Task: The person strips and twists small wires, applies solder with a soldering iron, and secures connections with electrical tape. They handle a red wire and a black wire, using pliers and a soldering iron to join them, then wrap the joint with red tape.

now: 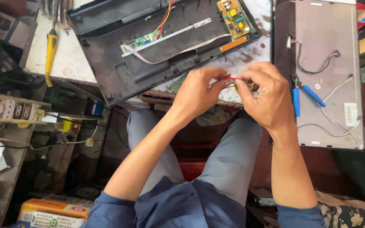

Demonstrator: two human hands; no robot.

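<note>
At the tabletop's near edge, above your lap, your left hand pinches a small bundle of red wires between thumb and fingertips; your right hand closes on the same bundle from the other side, fingers curled round a small yellowish part; just beyond lies an open black monitor casing with a yellow circuit board and a flat ribbon cable; to your right rests a grey metal panel, blue-handled pliers upon it; far left, a yellow screwdriver.
</note>
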